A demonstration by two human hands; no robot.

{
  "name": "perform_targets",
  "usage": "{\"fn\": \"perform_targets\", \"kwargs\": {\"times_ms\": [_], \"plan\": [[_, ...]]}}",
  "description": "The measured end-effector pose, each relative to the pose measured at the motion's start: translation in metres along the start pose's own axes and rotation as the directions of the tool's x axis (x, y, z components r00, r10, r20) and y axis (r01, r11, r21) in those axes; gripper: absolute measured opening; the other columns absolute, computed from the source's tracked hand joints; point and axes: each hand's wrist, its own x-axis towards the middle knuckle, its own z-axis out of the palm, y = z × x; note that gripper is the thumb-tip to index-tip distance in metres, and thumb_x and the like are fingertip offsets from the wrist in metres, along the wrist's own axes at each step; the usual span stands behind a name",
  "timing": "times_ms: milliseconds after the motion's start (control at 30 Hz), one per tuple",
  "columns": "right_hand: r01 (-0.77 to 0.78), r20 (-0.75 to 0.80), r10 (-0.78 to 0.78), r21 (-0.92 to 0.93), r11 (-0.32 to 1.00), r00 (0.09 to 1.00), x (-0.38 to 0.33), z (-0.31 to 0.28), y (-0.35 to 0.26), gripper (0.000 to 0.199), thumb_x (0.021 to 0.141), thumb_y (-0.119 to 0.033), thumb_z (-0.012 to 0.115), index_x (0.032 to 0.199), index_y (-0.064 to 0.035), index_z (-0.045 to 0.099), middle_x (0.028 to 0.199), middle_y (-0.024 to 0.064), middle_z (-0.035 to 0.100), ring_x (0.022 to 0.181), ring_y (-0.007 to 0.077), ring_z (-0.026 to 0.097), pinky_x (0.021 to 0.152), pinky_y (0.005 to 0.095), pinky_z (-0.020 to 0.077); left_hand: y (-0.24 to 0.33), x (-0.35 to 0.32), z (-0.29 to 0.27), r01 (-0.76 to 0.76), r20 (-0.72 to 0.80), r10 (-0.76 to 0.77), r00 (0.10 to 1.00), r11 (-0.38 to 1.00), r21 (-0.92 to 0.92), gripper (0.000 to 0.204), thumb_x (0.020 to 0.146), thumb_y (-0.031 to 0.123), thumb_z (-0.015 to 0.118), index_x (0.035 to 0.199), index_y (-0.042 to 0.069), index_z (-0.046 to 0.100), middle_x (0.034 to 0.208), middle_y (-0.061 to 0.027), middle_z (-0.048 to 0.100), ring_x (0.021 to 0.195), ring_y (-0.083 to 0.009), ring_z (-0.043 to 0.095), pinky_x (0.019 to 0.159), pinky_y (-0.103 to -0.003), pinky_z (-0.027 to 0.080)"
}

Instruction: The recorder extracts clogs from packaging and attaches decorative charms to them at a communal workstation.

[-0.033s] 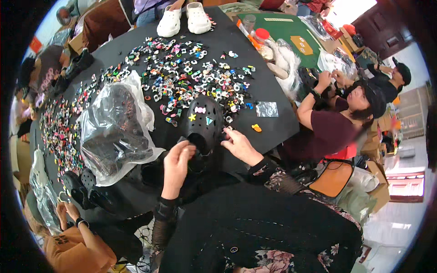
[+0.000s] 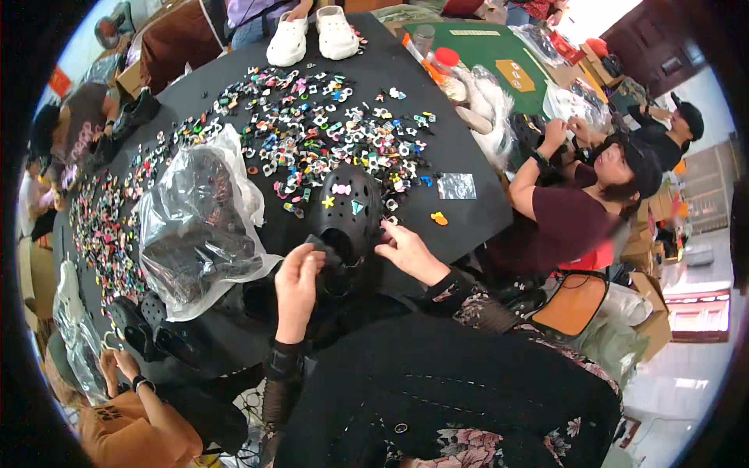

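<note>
A black clog (image 2: 350, 204) lies toe-away on the dark table in front of me. On its holed top sit a pink bow-like charm (image 2: 341, 189), a yellow star charm (image 2: 328, 201) and a teal triangular charm (image 2: 357, 207). My left hand (image 2: 297, 282) is closed at the left of its heel opening, its fingers on the dark edge or strap there. At the right side of the clog, my right hand (image 2: 412, 254) has thumb and fingers together; what lies between them is too small to make out.
Many small colourful charms (image 2: 312, 117) are spread beyond the clog. A clear plastic bag (image 2: 199, 226) with dark shoes lies left. To the right are a small clear packet (image 2: 457, 186) and an orange-yellow charm (image 2: 438, 218). White clogs (image 2: 339, 35) stand far off. Co-workers sit around the table.
My left hand has shifted slightly left beside the clog's opening. My right hand has moved a little left, closer along the clog's side. The clog stays in place.
</note>
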Motion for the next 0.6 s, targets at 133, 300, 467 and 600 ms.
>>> {"fn": "perform_targets", "kwargs": {"times_ms": [133, 300, 467, 600], "plan": [[-0.065, 0.085, 0.064, 0.01, 0.998, 0.994, -0.005, 0.009, -0.009, 0.064, 0.073, -0.024, 0.072, 0.122, 0.0045, 0.042, 0.095, 0.02, 0.06, 0.086, 0.0295, 0.06, 0.077, 0.0362, 0.0474, -0.031, -0.003, -0.013, -0.071, -0.167, 0.087, 0.982, 0.992, 0.103, 0.027, 0.09, 0.005, 0.05, 0.114, -0.007, 0.052, 0.098, -0.0103, 0.062, 0.088, -0.0135, 0.059, 0.079, -0.025, 0.046], [-0.229, 0.209, 0.172, 0.29, 0.929, 0.963, 0.002, 0.012, -0.012, 0.074, 0.072, -0.029, 0.075, 0.128, 0.0024, 0.038, 0.112, 0.0182, 0.058, 0.103, 0.0238, 0.056, 0.09, 0.0331, 0.0429, -0.049, -0.003, -0.003, 0.081, 0.071, -0.08, 0.994, 0.997, -0.017, 0.039, 0.085, 0.006, 0.051, 0.122, -0.006, 0.048, 0.103, -0.0075, 0.059, 0.092, -0.0125, 0.053, 0.082, -0.025, 0.041], [-0.255, 0.262, 0.14, 0.478, 0.84, 0.955, 0.001, 0.022, -0.005, 0.089, 0.074, -0.028, 0.076, 0.14, -0.0036, 0.021, 0.131, 0.0132, 0.045, 0.119, 0.023, 0.044, 0.1, 0.0346, 0.0365, -0.053, -0.001, 0.004, 0.078, 0.087, -0.077, 0.993, 0.997, -0.003, 0.038, 0.085, 0.004, 0.051, 0.122, -0.006, 0.048, 0.108, -0.005, 0.058, 0.095, -0.012, 0.052, 0.084, -0.025, 0.041], [-0.209, 0.178, 0.132, 0.547, 0.81, 0.975, 0.004, 0.031, -0.004, 0.089, 0.07, -0.028, 0.078, 0.135, 0.0015, 0.024, 0.127, 0.0153, 0.046, 0.118, 0.0228, 0.043, 0.102, 0.0328, 0.0331, -0.048, -0.005, 0.011, 0.072, 0.079, -0.075, 0.994, 0.996, 0.048, 0.036, 0.085, 0.006, 0.052, 0.119, -0.005, 0.05, 0.103, -0.0037, 0.059, 0.09, -0.0109, 0.052, 0.081, -0.025, 0.042]]}}
